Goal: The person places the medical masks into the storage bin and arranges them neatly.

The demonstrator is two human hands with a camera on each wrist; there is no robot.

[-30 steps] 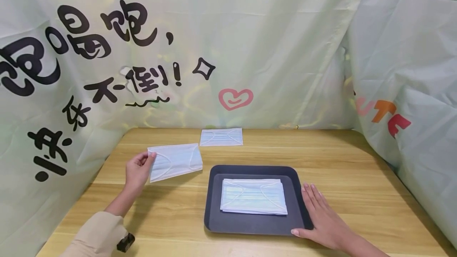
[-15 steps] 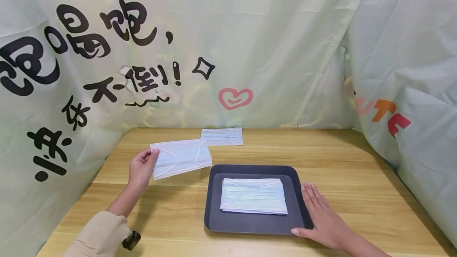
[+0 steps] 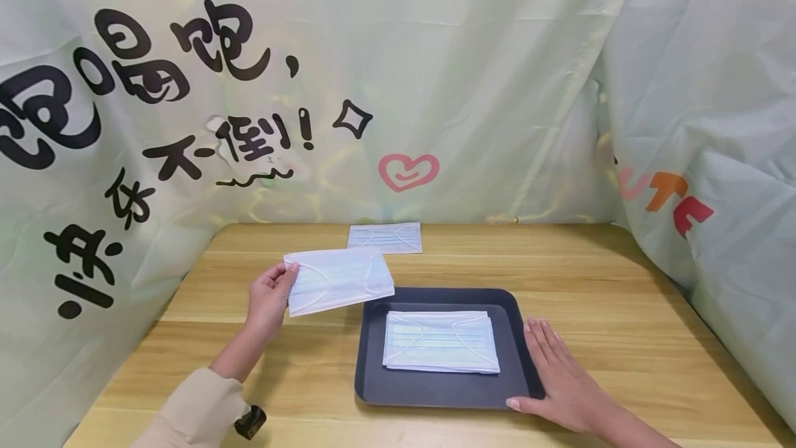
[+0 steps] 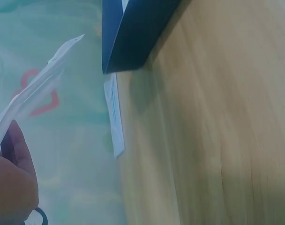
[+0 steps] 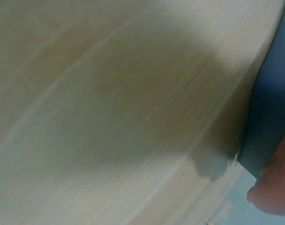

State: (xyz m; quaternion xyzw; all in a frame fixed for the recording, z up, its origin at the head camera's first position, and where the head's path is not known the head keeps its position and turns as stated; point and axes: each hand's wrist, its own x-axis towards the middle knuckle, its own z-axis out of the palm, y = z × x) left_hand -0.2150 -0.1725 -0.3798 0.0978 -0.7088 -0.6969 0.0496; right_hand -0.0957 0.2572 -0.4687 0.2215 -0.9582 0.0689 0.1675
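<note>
In the head view my left hand (image 3: 269, 299) pinches a pale blue face mask (image 3: 338, 282) by its left edge, held above the table. The mask's right end overlaps the tray's far left corner from this view. A small stack of face masks (image 3: 440, 341) lies in the dark tray (image 3: 457, 391). My right hand (image 3: 562, 382) rests against the tray's right side with fingers straight, thumb at the near right corner. The left wrist view shows the held mask (image 4: 32, 91) edge-on, and the right wrist view shows only part of the right hand (image 5: 277, 185) at the tray's wall (image 5: 271, 103).
Another face mask (image 3: 387, 237) lies flat at the table's far edge, behind the held one. The wooden table (image 3: 597, 275) ends at a printed cloth backdrop (image 3: 485, 109), which also hangs along the left and right sides.
My left hand has carried the mask to the right, so its end now reaches the tray's far left corner. The right hand, tray and stack have stayed put.
</note>
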